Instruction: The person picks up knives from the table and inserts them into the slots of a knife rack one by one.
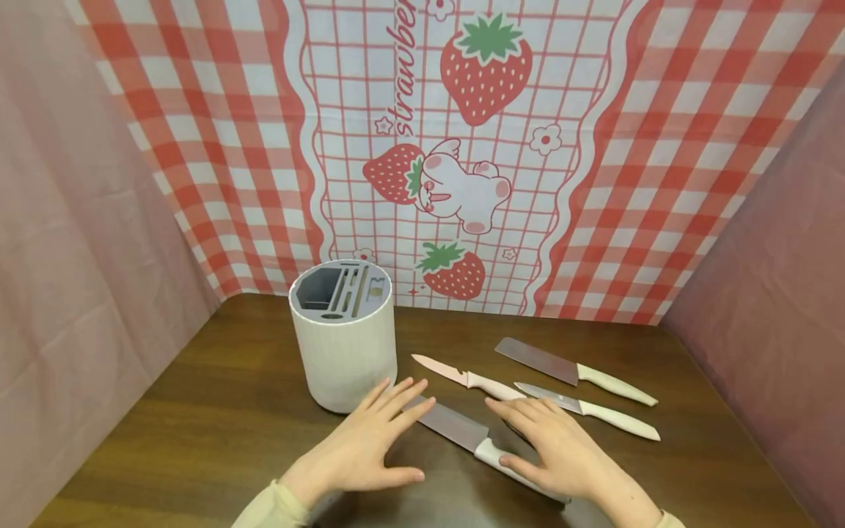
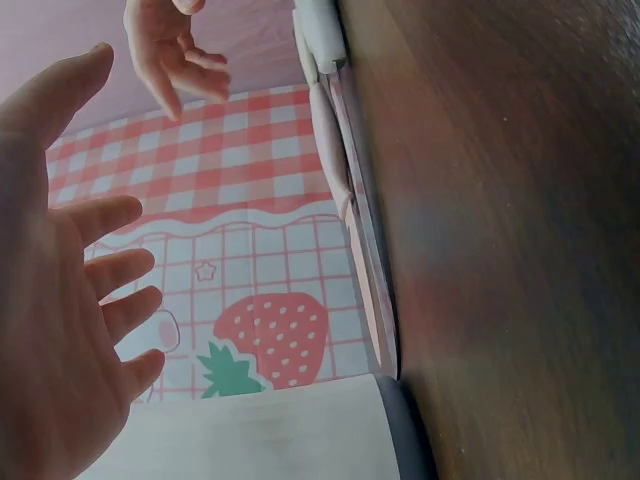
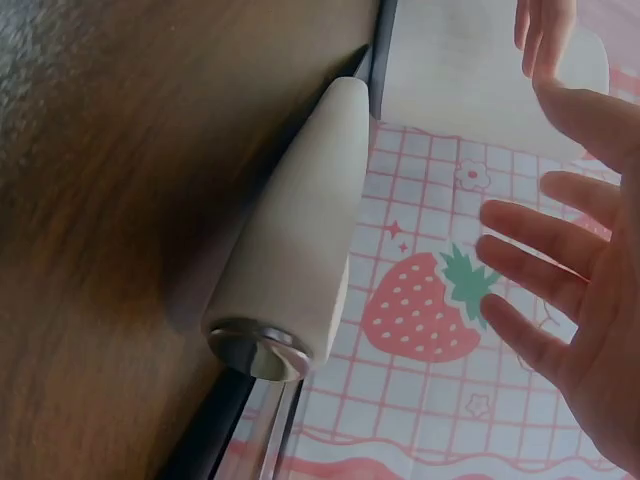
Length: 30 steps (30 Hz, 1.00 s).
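My left hand (image 1: 359,449) hovers with spread fingers in front of the white round knife block (image 1: 346,359), holding nothing. My right hand (image 1: 561,449), fingers also extended, is above the white handle of the large kitchen knife (image 1: 455,427); the right wrist view shows a gap between that hand and the handle (image 3: 290,230). The large knife lies slantwise, its tip hidden behind the left fingers. Just beyond it lies a pink knife (image 1: 445,369), its handle end covered by the right hand. A small white-handled knife (image 1: 617,420) and a broad-bladed cleaver (image 1: 541,361) lie farther right.
Slots and a wide compartment show in the block's grey top (image 1: 339,293). The brown wooden table (image 1: 218,396) ends at a strawberry-print checked cloth (image 1: 462,183) behind. Pink cloth walls (image 1: 766,271) stand at both sides.
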Tool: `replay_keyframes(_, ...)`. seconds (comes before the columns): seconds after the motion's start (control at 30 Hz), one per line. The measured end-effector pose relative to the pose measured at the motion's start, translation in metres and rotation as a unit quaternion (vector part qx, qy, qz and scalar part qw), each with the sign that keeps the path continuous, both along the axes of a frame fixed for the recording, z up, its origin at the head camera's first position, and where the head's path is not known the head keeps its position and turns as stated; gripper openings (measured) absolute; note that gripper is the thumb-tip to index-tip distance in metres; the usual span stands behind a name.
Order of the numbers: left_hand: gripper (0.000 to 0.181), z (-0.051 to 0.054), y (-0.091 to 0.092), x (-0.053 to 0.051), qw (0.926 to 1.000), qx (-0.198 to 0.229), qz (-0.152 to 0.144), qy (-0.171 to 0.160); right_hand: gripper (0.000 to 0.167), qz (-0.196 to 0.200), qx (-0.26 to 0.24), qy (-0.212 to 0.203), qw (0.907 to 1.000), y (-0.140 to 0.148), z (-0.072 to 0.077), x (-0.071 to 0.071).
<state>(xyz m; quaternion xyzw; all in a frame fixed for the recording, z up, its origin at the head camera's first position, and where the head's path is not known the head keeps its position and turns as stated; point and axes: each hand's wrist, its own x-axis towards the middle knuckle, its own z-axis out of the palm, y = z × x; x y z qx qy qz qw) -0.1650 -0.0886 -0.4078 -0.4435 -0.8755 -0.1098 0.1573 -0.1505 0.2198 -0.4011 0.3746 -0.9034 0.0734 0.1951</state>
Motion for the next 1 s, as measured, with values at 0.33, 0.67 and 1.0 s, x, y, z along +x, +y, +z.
replay_keyframes(0.33, 0.081, -0.0011, 0.0010, -0.0007, 0.9999, 0.006, -0.010, 0.010, 0.056, -0.021, -0.002, -0.026, 0.9994, 0.0037, -0.0043, 0.0004)
replay_keyframes(0.67, 0.074, -0.0052, 0.0001, 0.0024, 0.9999, 0.010, -0.001, -0.012, 0.037, -0.017, 0.024, -0.094, 0.9952, 0.0060, -0.0093, 0.0028)
replay_keyframes(1.0, 0.063, -0.0084, 0.0045, -0.0021, 0.9998, 0.019, 0.000, 0.002, 0.044, -0.029, 0.037, -0.125, 0.9910, 0.0095, -0.0094, 0.0041)
